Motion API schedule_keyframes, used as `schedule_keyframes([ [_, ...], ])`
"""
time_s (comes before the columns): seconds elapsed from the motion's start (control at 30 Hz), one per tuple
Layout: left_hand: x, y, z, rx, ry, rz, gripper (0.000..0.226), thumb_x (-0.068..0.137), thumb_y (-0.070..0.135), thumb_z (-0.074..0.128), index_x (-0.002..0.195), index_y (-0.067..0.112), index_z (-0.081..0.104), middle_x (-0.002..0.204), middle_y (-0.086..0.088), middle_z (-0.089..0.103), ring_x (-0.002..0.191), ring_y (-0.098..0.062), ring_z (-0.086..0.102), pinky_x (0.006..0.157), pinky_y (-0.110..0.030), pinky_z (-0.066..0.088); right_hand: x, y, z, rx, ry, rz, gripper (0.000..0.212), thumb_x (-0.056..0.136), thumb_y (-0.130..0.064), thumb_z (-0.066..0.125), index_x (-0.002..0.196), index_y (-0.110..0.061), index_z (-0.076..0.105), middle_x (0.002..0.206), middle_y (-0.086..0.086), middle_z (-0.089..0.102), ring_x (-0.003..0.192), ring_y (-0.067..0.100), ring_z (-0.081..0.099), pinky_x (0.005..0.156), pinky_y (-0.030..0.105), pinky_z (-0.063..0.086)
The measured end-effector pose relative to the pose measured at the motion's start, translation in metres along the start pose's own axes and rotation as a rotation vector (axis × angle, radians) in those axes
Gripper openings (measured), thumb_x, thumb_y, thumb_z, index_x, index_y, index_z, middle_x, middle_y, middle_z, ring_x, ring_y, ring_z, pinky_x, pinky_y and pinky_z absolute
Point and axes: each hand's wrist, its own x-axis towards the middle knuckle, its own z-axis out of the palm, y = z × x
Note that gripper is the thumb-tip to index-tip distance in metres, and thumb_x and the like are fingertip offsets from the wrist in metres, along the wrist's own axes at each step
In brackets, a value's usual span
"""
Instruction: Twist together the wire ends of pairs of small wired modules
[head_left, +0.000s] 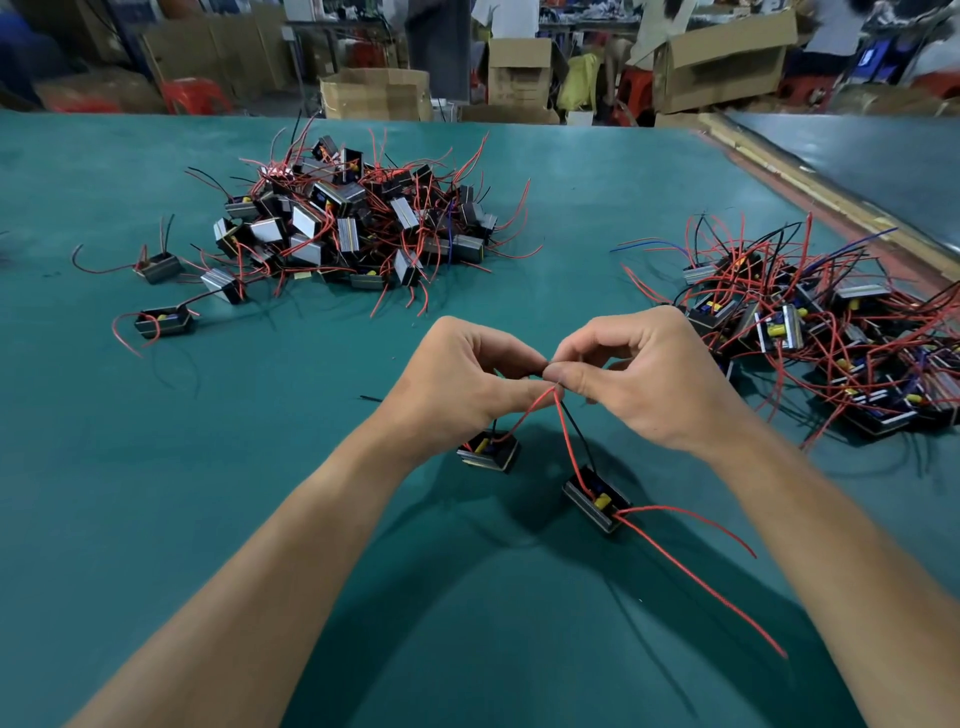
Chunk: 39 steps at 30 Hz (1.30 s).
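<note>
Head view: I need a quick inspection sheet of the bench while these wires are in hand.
Surface: green mat; a short black wire scrap lies left of the hands.
Job's things: left module and right module sit below the hands, their red wires meeting at the wire ends.
Clutter: far pile of modules; right pile with tangled wires; three stray modules at left.
Grippers: left hand and right hand both pinch the wire ends.
Cables: two free red leads trail from the right module.
Surroundings: cardboard boxes and a red stool beyond the table.
</note>
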Motion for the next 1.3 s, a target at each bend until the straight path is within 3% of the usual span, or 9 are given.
schedule_keyframes([
  [0.2,0.001,0.000,0.001,0.026,0.050,-0.022,0.004,0.075,0.020,0.083,0.076,0.023,0.080,0.080,-0.022,0.072,0.066,-0.016,0.051,0.068,-0.035,0.043,0.000,-0.001,-0.005,0.020,-0.085,0.046,0.015,0.081,-0.020,0.071,0.076,-0.034,0.076,0.066,-0.005,0.070,0.056,0.002,0.056,0.060,0.022,0.051],
  [0.37,0.001,-0.003,0.002,0.036,0.039,-0.043,0.013,0.068,0.037,0.076,0.077,0.028,0.080,0.078,-0.033,0.064,0.065,-0.020,0.040,0.065,-0.036,0.034,-0.001,-0.001,0.001,0.012,-0.053,0.037,0.011,0.084,-0.016,0.073,0.075,-0.023,0.074,0.065,-0.012,0.069,0.058,0.003,0.057,0.060,0.023,0.052],
  [0.43,0.000,-0.005,0.002,0.044,0.011,-0.052,0.014,0.068,0.039,0.074,0.078,0.030,0.080,0.068,-0.025,0.059,0.066,-0.021,0.037,0.064,-0.037,0.033,-0.001,-0.002,0.004,0.012,-0.016,0.045,0.010,0.081,-0.019,0.073,0.073,-0.021,0.070,0.065,-0.010,0.068,0.058,0.003,0.057,0.059,0.021,0.050],
  [0.57,0.000,-0.005,0.002,0.010,0.008,-0.083,0.014,0.070,0.039,0.074,0.080,0.031,0.079,0.073,-0.014,0.058,0.069,-0.022,0.038,0.066,-0.037,0.032,-0.001,-0.002,0.005,0.017,0.037,0.026,0.013,0.081,-0.012,0.074,0.074,-0.020,0.068,0.067,-0.009,0.067,0.060,0.004,0.058,0.059,0.019,0.048],
  [0.7,0.000,-0.004,0.003,-0.003,0.004,-0.059,0.012,0.089,0.017,0.070,0.085,0.024,0.079,0.085,-0.021,0.072,0.073,-0.017,0.055,0.073,-0.035,0.047,-0.001,-0.002,0.003,-0.034,0.067,-0.002,0.016,0.082,-0.011,0.075,0.077,-0.026,0.074,0.072,-0.011,0.071,0.061,0.004,0.061,0.062,0.016,0.047],
  [0.87,-0.002,-0.002,0.003,-0.115,-0.027,-0.107,0.015,0.093,0.005,0.063,0.088,0.013,0.075,0.073,0.000,0.074,0.064,-0.009,0.067,0.062,-0.020,0.055,-0.002,-0.003,0.003,-0.031,0.088,0.002,0.015,0.080,-0.015,0.076,0.078,-0.030,0.074,0.074,-0.012,0.071,0.063,0.008,0.064,0.061,0.017,0.048],
  [1.03,-0.001,0.000,0.002,-0.119,0.003,-0.131,0.013,0.093,0.007,0.064,0.086,0.011,0.075,0.072,0.000,0.073,0.059,-0.012,0.065,0.056,-0.019,0.052,-0.002,-0.004,0.004,-0.038,0.109,0.012,0.008,0.081,-0.017,0.076,0.076,-0.022,0.073,0.071,-0.009,0.071,0.059,0.016,0.065,0.057,0.022,0.049],
  [1.3,0.000,-0.001,0.001,-0.123,-0.002,-0.150,0.010,0.092,0.010,0.066,0.085,0.013,0.073,0.075,-0.001,0.075,0.055,-0.012,0.063,0.054,-0.020,0.051,-0.002,-0.003,0.004,-0.038,0.084,-0.012,0.012,0.081,-0.019,0.072,0.082,-0.030,0.077,0.076,-0.010,0.072,0.066,0.014,0.066,0.062,0.020,0.048],
])
